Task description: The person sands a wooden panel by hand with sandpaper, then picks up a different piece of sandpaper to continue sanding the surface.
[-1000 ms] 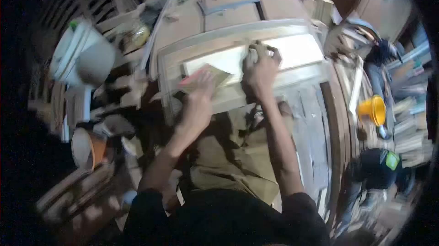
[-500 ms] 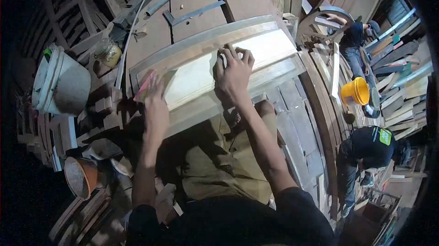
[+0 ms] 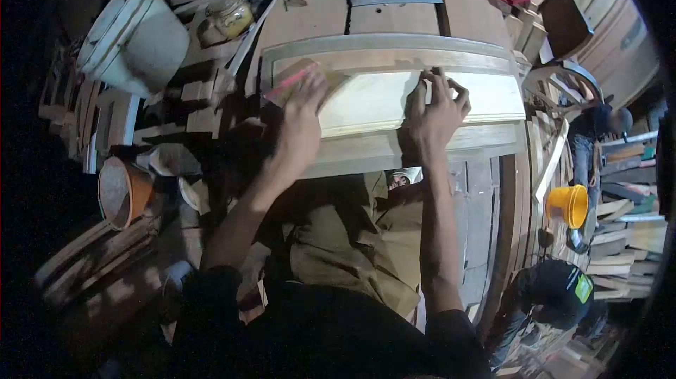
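A pale wooden panel (image 3: 373, 101) with a moulded near edge lies on a larger greyish framed board (image 3: 352, 157) across my lap. My left hand (image 3: 303, 115) is closed around a pink-edged piece of sandpaper (image 3: 290, 82) at the panel's left end, and the hand is slightly blurred. On the right part of the panel, my right hand (image 3: 435, 115) has its fingers bent and pressed onto the wood near the far edge. A small dark piece shows at those fingertips, too small to name.
A white bucket (image 3: 141, 41) and a glass jar (image 3: 231, 14) stand at the left, above an orange bucket (image 3: 127, 192). A metal square (image 3: 394, 0) lies beyond the board. Two people work at the right, near a yellow bucket (image 3: 567, 206) and stacked wood.
My view has turned, so the board now lies more level and further right in the picture. The left hand still holds the sandpaper at the panel's left end; the right hand stays on the panel.
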Motion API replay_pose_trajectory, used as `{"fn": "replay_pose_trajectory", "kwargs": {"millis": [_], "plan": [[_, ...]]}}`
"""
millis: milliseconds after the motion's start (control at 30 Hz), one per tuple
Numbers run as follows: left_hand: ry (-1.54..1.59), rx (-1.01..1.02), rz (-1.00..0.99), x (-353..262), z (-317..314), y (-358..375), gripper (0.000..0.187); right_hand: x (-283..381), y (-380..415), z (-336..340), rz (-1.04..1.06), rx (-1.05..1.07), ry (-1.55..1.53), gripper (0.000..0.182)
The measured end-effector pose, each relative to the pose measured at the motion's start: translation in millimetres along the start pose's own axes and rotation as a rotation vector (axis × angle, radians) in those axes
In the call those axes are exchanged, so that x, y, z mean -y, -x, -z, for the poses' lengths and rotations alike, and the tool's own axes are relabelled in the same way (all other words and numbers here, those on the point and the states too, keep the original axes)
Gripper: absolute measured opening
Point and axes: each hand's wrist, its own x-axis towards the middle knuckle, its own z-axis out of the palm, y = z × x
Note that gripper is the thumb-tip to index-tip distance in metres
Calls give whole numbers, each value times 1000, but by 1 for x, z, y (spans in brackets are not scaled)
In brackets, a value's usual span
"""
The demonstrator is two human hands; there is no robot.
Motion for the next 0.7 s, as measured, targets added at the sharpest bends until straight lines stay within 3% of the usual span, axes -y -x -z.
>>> {"fn": "replay_pose_trajectory", "kwargs": {"millis": [67, 133, 233, 267, 367, 400, 533, 633, 700], "plan": [[18, -25, 21, 10, -8, -3, 49, 1, -1, 2, -4, 16, 12, 26], [-77, -5, -238, -18, -13, 26, 53, -1, 0, -2, -22, 7, 39, 27], [116, 74, 83, 6, 16, -12, 55, 4, 0, 5, -13, 48, 1, 28], [37, 59, 81, 22, 15, -15, 54, 1, 0, 4, -15, 60, 16, 28], [-131, 24, -202, -22, 0, 26, 55, 1, -7, 4, -4, 34, 21, 27], [-124, 77, -216, -22, 4, 28, 54, 1, -6, 4, -4, 32, 20, 27], [47, 60, 113, 23, 15, -13, 52, 5, 0, 6, -1, 30, 15, 27], [-92, -17, -170, -16, -14, 29, 53, -1, 1, 0, 0, 1, 33, 27], [-31, 23, -120, -25, 0, 27, 56, -2, 2, -3, -16, -10, 7, 25]]}}
